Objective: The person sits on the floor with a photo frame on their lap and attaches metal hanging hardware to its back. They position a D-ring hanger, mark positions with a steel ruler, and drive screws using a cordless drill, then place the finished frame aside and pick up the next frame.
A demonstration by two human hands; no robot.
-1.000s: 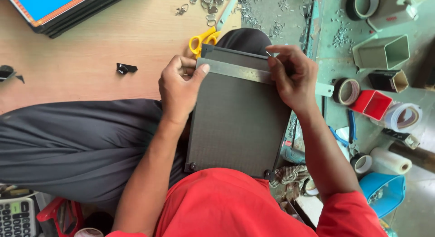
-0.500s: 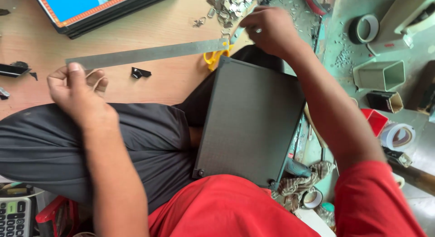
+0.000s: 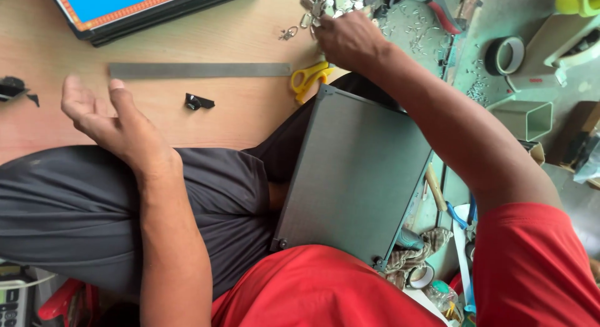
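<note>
A dark grey flat panel [image 3: 356, 177] rests tilted on my lap against my red shirt. My left hand [image 3: 106, 117] hovers open, palm up, above my grey trouser leg, just below a long steel ruler [image 3: 199, 70] that lies on the wooden board. My right hand [image 3: 347, 39] reaches to the far edge, fingers down in a heap of small metal clips [image 3: 331, 2]; whether it holds one is hidden. Yellow scissors [image 3: 309, 79] lie just under that wrist.
A small black bracket [image 3: 199, 102] lies below the ruler. A stack of dark boards with a blue top [image 3: 125, 8] sits at the far left. To the right are a black tape roll [image 3: 505, 55], grey rectangular tubes [image 3: 525, 117], pliers [image 3: 445, 14] and scattered metal bits.
The ruler left the panel and now lies flat on the board. My left hand let go of it and opened. My right hand moved to the clip heap.
</note>
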